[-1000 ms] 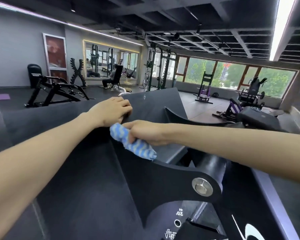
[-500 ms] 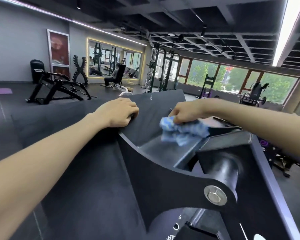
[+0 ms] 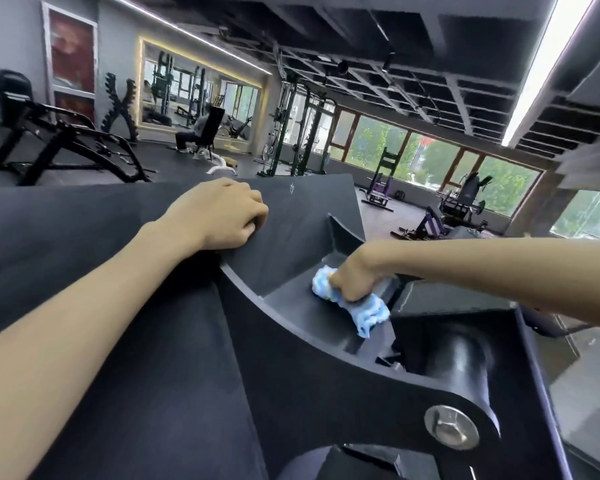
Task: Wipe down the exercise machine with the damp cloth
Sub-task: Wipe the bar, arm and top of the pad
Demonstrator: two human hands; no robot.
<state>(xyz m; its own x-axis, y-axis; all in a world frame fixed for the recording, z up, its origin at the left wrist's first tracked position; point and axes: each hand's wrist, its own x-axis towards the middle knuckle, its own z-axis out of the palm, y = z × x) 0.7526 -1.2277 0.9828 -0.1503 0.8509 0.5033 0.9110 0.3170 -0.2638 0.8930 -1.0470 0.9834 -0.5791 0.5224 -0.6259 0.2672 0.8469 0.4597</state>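
The black exercise machine (image 3: pixel 312 368) fills the lower view, with a wide padded panel at left, a curved steel side plate and a roller at right. My right hand (image 3: pixel 355 277) is closed around a bunched blue-and-white cloth (image 3: pixel 368 311), pressing it onto the flat metal surface inside the frame recess. My left hand (image 3: pixel 222 218) rests knuckles-up on the top edge of the padded panel, fingers curled over that edge.
A large silver bolt head (image 3: pixel 451 427) sits on the side plate at lower right. Beyond the machine are a black bench (image 3: pixel 63 140), a wall mirror (image 3: pixel 201 95), a cable rack (image 3: pixel 298 133), a seated person (image 3: pixel 196 131) and windows (image 3: pixel 430 157).
My right hand has carried the cloth from the far top edge of the recess down and towards me onto the flat inner surface. My left hand keeps its grip.
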